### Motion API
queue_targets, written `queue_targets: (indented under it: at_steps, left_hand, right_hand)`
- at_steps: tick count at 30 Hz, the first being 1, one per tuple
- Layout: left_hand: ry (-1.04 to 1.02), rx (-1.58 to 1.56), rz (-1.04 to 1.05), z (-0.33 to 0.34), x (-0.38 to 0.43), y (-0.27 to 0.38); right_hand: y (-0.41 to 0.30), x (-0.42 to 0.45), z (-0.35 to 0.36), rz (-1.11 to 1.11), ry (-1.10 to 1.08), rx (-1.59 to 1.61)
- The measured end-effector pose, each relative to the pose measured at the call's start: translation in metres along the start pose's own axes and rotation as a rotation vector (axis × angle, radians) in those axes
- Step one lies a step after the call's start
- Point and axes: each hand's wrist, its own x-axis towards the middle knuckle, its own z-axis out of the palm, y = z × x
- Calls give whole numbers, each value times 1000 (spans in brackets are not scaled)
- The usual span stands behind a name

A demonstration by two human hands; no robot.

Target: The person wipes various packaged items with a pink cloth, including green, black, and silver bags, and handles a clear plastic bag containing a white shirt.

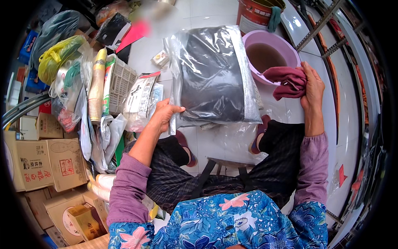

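A clear plastic bag with dark folded cloth inside (211,74) lies before me, with silvery strips along its sides. My left hand (168,113) pinches the bag's lower left edge between thumb and fingers. In my right hand (312,84) is a crumpled maroon cloth (290,82), held to the right of the bag, over the near rim of a pink plastic basin (293,54). Brownish water (266,59) stands in the basin. What lies under the bag is mostly hidden; a bit of speckled material shows at its right edge.
A red paint bucket (253,15) with a green cloth on its rim stands behind the basin. At left are a white plastic basket (122,84), stacked paper cups (96,90), filled plastic bags and cardboard boxes (65,162). Metal shelving (320,25) runs along the right.
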Motion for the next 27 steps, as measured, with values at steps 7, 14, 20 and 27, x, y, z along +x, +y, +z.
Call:
queue_targets:
  at_steps: [7, 14, 20, 27]
  left_hand:
    - [-75, 47, 22, -4, 7, 7]
    - [-206, -119, -51, 2, 5, 21]
    - [-154, -190, -31, 5, 6, 21]
    - [-218, -285, 19, 9, -4, 24]
  right_hand:
    - [-4, -10, 15, 21, -57, 33]
    - [6, -32, 60, 12, -319, 123]
    - [40, -37, 71, -200, -619, -614]
    - [47, -33, 61, -246, -722, -917]
